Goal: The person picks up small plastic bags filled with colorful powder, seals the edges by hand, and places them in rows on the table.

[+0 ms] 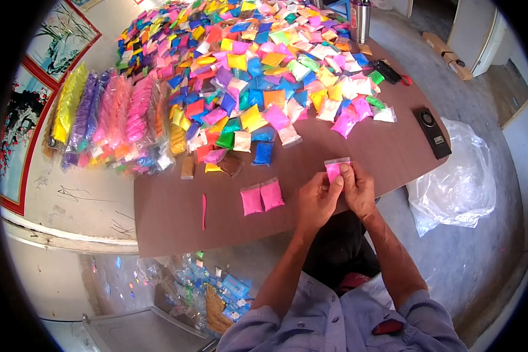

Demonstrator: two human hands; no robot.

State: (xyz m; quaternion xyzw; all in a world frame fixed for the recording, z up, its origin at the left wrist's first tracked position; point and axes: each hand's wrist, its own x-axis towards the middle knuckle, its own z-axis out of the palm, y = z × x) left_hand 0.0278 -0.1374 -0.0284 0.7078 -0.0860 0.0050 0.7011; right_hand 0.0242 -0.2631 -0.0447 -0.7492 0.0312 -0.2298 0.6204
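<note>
Above the table's front edge, my left hand [318, 198] and my right hand [358, 189] pinch one small clear packet with pink filling [336, 168] between thumbs and fingers. The packet's clear top strip points away from me. To the left of my hands, two pink packets [252, 200] lie side by side on the brown table [176, 199]. Further left is a thin pink plastic stick [203, 211]. A blue packet [263, 154] and a brown packet [231, 166] lie at the near edge of the big pile.
A large heap of many-coloured packets [258, 70] covers the far table. Long bags of sorted packets [108, 117] stand at left. A black device [432, 132] and a steel flask [361, 22] stand at right. A clear plastic bag [452, 182] sits on the floor.
</note>
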